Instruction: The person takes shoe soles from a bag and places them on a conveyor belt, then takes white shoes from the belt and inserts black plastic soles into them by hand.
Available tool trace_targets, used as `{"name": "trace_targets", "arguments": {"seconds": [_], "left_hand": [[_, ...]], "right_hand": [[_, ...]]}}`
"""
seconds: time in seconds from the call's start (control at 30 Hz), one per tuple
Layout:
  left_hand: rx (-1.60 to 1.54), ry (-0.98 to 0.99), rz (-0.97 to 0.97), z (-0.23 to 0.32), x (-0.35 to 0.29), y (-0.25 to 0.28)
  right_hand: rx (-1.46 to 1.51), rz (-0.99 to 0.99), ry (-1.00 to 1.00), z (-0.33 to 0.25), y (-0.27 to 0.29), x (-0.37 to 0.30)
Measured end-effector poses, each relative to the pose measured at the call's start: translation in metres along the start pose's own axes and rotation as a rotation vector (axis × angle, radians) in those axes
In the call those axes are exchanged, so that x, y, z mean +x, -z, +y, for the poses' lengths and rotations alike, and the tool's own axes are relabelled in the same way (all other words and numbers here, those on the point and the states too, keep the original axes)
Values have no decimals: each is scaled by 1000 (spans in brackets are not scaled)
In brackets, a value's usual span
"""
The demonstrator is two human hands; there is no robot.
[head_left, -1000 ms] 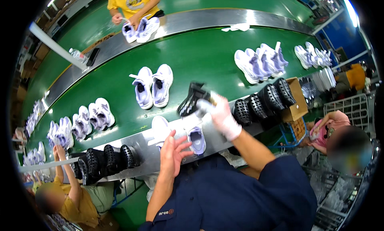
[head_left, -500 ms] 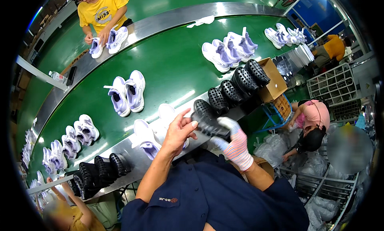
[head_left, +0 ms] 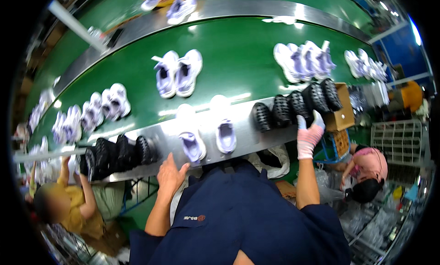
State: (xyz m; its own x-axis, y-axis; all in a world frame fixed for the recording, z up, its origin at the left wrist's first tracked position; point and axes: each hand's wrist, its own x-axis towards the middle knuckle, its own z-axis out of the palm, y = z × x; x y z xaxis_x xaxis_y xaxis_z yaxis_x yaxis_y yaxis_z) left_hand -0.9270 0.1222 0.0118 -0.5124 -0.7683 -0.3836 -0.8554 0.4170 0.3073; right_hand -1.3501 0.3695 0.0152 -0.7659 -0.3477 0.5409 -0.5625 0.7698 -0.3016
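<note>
My bare left hand is open beside the metal ledge's near edge, its fingers apart and holding nothing. To its right, two white and lavender sneakers, a left one and a right one, lie on the ledge with toes pointing away. In a striped knit glove, my right hand has thumb and fingers spread at the near ends of several black perforated clogs. Its fingertips reach the row, but whether they touch is unclear. The picture is somewhat blurred.
A green conveyor belt carries more white sneakers. More black clogs stand left on the metal ledge. A cardboard box sits beyond the right row. Co-workers are at left, right and across; bagged goods fill a rack at right.
The black clog between my hands has left them; the leftmost clog now stands in the right row. My hands have parted, left hand leftward, right hand rightward and up. The view has shifted.
</note>
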Motion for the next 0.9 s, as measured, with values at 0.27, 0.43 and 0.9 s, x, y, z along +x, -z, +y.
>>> {"name": "trace_targets", "arguments": {"seconds": [0.27, 0.43, 0.9], "left_hand": [[-719, -36, 126, 13, 55, -95], [-656, -43, 216, 54, 43, -75], [231, 367, 1084, -153, -18, 130]], "right_hand": [[604, -298, -36, -123, 14, -41], [725, -499, -86, -146, 7, -48], [896, -728, -76, -185, 7, -58]]}}
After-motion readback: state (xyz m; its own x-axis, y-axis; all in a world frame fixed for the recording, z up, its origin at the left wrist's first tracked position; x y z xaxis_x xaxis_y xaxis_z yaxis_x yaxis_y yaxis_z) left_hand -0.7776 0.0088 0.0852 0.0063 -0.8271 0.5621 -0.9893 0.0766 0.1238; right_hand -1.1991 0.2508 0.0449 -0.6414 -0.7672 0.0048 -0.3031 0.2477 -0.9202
